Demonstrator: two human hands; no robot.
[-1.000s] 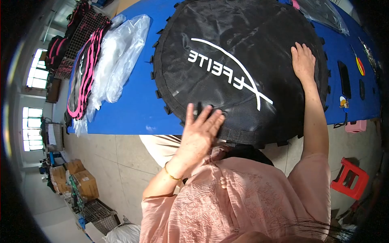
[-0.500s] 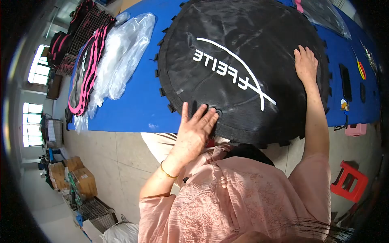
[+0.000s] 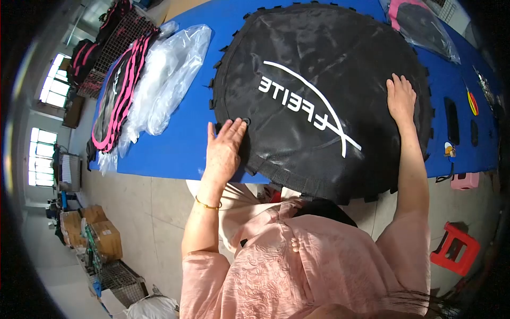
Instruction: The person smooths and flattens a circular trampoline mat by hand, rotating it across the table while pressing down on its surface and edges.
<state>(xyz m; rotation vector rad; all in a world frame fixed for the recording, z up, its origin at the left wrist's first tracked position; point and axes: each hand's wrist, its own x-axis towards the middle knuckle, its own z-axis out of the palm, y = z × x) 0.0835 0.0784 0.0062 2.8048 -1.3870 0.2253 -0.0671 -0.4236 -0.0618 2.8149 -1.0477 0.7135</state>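
A large round black trampoline mat (image 3: 297, 159) with tabs around its edge and a white printed logo lies on the blue table (image 3: 175, 151). Its near edge hangs over the table's front. My left hand (image 3: 226, 149) rests on the mat's left edge, fingers stretched out and slightly apart. My right hand (image 3: 401, 100) lies flat on the right part of the mat, near its rim. Neither hand grasps anything.
At the left are clear plastic bags (image 3: 170, 80) and a stack of pink-and-black mats (image 3: 119, 98). A bagged item (image 3: 425, 29) lies far right, with a yellow-and-red tool (image 3: 473, 103) nearer. A red stool (image 3: 455, 248) stands on the floor.
My left hand has slid left and away from me along the mat, from its near edge to its left edge. My right hand stays on the mat. The view has shifted slightly.
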